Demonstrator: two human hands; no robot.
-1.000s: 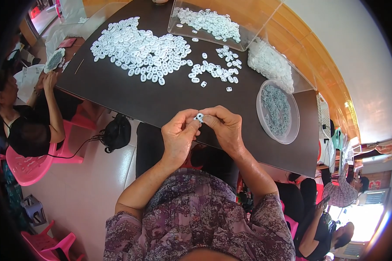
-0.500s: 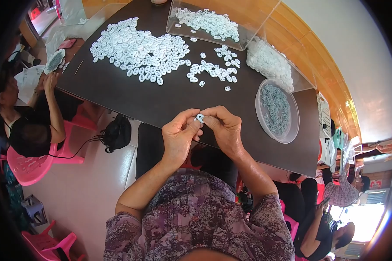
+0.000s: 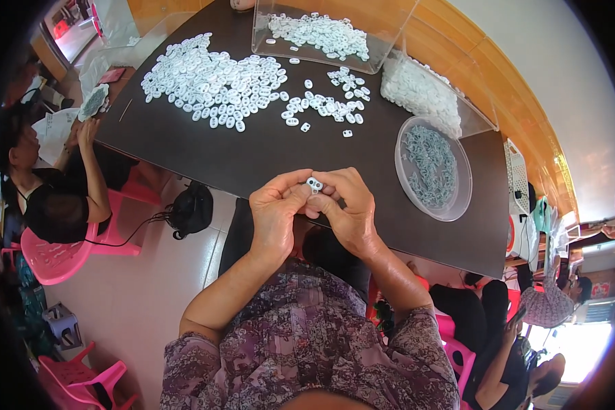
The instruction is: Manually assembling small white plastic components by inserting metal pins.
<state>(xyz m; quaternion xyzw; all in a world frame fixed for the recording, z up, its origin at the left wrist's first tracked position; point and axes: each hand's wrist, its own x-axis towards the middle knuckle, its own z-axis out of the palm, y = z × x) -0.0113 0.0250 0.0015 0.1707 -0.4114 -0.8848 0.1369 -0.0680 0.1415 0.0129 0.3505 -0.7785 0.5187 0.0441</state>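
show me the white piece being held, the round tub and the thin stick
White piece [image 3: 314,184]: head view, its upper face.
Round tub [image 3: 464,180]: head view, bare right wall.
Thin stick [image 3: 125,111]: head view, its middle.

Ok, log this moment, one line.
left hand: holding small white piece; right hand: holding same piece; ahead: dark table, white-piece pile; right side: clear round tub

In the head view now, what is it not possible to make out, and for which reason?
In the head view:
Small white piece: its underside, covered by the left hand and right hand.
White pile: its lower pieces, buried under the top ones.
Blue-grey pieces in the round tub: too small and tangled to count.
Rounded object: cut off by the top edge.
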